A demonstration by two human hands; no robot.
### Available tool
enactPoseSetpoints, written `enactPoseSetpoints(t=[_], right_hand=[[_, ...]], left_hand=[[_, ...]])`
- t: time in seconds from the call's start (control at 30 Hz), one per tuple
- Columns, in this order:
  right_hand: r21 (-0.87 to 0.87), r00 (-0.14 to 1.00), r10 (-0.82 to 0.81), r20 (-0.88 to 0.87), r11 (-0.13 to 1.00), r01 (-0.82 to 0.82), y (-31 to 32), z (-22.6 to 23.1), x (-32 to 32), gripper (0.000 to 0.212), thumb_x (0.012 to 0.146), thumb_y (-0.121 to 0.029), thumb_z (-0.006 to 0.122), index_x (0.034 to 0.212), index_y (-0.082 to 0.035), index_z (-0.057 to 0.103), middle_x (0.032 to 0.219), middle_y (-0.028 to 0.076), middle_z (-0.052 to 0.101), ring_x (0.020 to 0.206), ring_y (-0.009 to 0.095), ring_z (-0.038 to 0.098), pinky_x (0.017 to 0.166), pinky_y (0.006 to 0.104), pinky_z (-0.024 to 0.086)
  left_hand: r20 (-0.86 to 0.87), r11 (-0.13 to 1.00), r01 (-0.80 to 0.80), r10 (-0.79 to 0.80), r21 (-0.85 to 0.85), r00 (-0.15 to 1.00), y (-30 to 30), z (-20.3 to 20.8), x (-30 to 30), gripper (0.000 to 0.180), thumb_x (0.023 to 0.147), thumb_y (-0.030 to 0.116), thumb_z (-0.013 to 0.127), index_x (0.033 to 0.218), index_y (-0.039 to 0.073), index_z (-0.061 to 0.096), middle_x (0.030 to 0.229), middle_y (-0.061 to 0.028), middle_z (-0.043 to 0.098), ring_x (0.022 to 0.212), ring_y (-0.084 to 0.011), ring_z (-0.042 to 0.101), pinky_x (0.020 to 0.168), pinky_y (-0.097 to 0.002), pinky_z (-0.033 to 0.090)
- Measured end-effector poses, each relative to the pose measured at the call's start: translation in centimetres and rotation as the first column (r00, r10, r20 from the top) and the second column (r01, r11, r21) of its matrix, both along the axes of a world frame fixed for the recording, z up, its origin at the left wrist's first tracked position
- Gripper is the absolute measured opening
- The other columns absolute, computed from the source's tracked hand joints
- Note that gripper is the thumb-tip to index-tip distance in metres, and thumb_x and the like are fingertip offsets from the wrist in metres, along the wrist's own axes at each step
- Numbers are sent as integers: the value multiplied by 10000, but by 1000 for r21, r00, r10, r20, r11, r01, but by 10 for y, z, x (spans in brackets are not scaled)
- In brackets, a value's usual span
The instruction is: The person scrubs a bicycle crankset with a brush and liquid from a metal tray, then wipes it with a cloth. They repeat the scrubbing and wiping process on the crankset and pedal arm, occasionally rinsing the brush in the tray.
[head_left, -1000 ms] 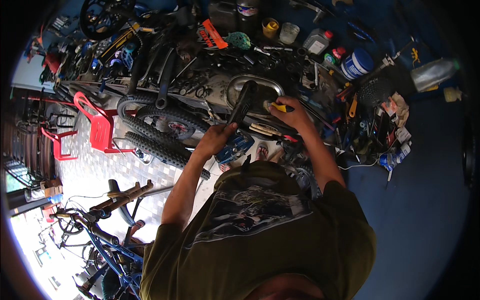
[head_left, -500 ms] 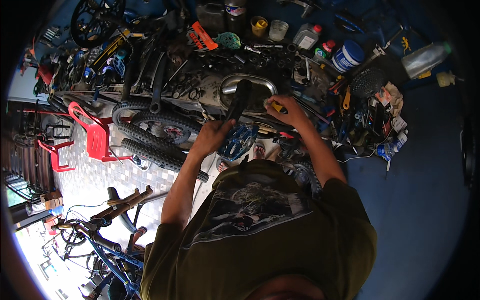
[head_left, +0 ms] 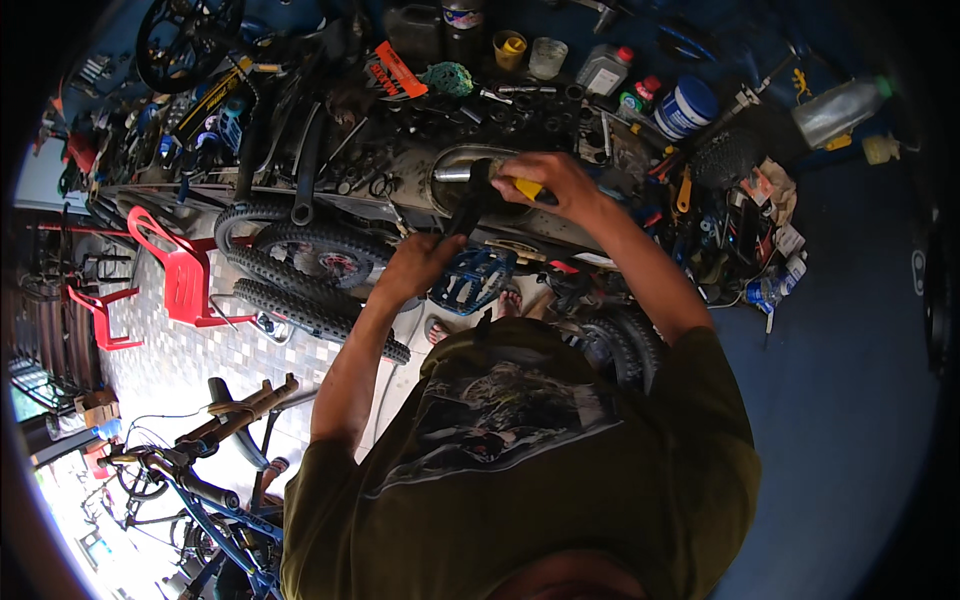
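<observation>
My left hand is closed around a black bicycle crank arm, tilted up toward an oval metal tray. A blue platform pedal sits beside that hand, at the crank's near end. My right hand grips a tool with a yellow and black handle. Its fingers are at the crank's far end, over the tray, and they hide the tool's working tip. Dark liquid seems to lie in the tray.
A cluttered workbench spreads ahead with loose tools, bottles and a blue-and-white tub. Bicycle tyres lean at its front left. A red chair stands farther left, and a blue bicycle at lower left.
My right hand has moved left and upward from the tray's right side to the crank's far end, with the yellow-handled tool in it. My left hand still holds the crank arm.
</observation>
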State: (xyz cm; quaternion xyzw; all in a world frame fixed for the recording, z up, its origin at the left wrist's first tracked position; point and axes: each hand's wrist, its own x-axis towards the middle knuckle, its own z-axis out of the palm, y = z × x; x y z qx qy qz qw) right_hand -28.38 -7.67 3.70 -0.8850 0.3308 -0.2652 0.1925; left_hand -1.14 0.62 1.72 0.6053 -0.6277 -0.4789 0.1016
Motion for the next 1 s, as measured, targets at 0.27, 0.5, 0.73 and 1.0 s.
enactPoseSetpoints(t=[0.27, 0.5, 0.73, 1.0], right_hand=[[661, 756, -653, 41, 585, 470, 1, -33, 14, 426, 1006, -479, 581, 996, -72, 708, 604, 69, 665, 423, 148, 614, 392, 294, 473], [975, 398, -916, 47, -44, -216, -3, -72, -8, 357, 1004, -433, 604, 1117, -94, 597, 683, 117, 687, 495, 167, 633, 384, 262, 459], [967, 521, -821, 233, 252, -37, 21, -85, -34, 350, 1033, -367, 581, 1300, -140, 592, 766, 119, 709, 586, 169, 674, 503, 275, 521], [350, 940, -341, 30, 884, 309, 27, -92, -34, 320, 867, -278, 756, 1104, -85, 661, 912, 141, 733, 854, 295, 736, 744, 375, 552]], left_hand=[[5, 988, -27, 28, -153, 1000, 16, -27, -10, 607, 964, 525, 617, 882, -70, 707, 830, -311, 673, 862, -453, 699, 753, -499, 525], [8, 979, -17, 19, -203, 1000, 16, -33, -10, 611, 972, 528, 606, 902, -71, 702, 852, -317, 670, 890, -464, 686, 783, -498, 517], [-31, 995, -88, 87, -48, 996, 5, -5, 6, 614, 973, 548, 599, 971, -57, 708, 737, -218, 638, 719, -310, 646, 724, -417, 489], [-367, 962, -183, 247, 200, 897, -16, -8, 40, 494, 983, 471, 644, 836, 3, 697, 663, -41, 635, 568, -109, 547, 562, -296, 429]])
